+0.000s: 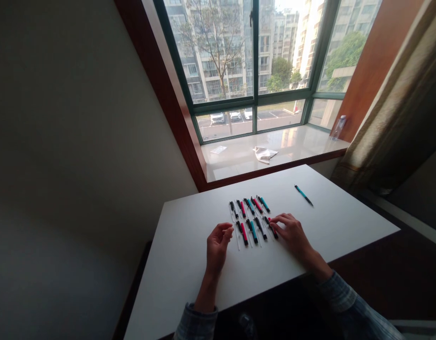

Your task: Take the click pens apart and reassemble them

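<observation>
Two rows of pen parts lie on the white table (189, 264): black pieces, red and teal barrels, and thin white refills. At the right end of the front row, my right hand (291, 236) has its thumb and forefinger closed on a red pen barrel (275, 232). My left hand (218, 245) hovers at the left end of that row, thumb and fingertips pressed together; whatever they may hold is too small to make out. Beside it lie a red barrel (243, 234) and a teal barrel (253, 232). A whole teal pen (303, 195) rests apart at the far right.
Behind the table runs a pale window sill (235, 165) with a crumpled white wrapper (264, 154) and a clear plastic bottle (338, 127). A curtain (384, 89) hangs on the right. The table's front edge is close to my forearms.
</observation>
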Available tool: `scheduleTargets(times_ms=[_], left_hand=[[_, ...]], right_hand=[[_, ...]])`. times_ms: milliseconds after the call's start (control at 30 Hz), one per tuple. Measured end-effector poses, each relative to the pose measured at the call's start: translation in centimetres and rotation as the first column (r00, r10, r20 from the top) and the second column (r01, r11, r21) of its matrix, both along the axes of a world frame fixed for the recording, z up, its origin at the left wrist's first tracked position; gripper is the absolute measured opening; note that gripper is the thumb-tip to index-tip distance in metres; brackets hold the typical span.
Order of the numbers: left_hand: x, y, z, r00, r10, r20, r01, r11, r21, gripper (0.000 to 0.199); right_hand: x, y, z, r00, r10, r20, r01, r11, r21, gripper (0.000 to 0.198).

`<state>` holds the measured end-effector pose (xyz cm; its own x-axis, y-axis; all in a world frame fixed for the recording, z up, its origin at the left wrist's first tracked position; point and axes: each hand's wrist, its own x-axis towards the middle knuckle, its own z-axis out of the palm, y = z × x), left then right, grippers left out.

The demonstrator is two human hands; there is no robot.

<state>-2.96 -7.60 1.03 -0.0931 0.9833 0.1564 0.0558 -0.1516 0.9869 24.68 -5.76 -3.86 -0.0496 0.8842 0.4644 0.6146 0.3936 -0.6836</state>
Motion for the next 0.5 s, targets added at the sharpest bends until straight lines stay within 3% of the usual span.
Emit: scheduleTargets(times_ms=[100,167,333,400,500], left_hand=[[0.0,0.0,0.0,1.000,-0.004,-0.006,0.003,1.000,-0.001,0.030],[0.0,0.0,0.1,1.000,-0.007,-0.007,0.007,1.000,-0.003,0.031],[0.1,0.0,0.2,1.000,-0.021,-0.017,0.021,1.000,-0.008,0.031],[0.1,0.0,0.2,1.000,-0.022,-0.014,0.021,1.000,-0.009,0.031],[0.0,0.0,0.0,1.000,-0.018,-0.007,0.017,1.000,-0.007,0.030]], right_hand=[[1.8,0.4,0.0,0.995,-0.103,0.008,0.103,0.994,0.026,0.028],[4.1,1.1,-0.4,0.968,-0.251,0.029,0.248,0.966,0.067,0.034],[10.8,3.1,-2.0,0.806,-0.575,0.140,0.571,0.818,0.072,0.044],[12.5,3.5,-2.4,0.750,-0.620,0.229,0.635,0.772,0.008,0.044],[13.8,3.8,-2.5,0.729,-0.602,0.326,0.661,0.742,-0.108,0.031]])
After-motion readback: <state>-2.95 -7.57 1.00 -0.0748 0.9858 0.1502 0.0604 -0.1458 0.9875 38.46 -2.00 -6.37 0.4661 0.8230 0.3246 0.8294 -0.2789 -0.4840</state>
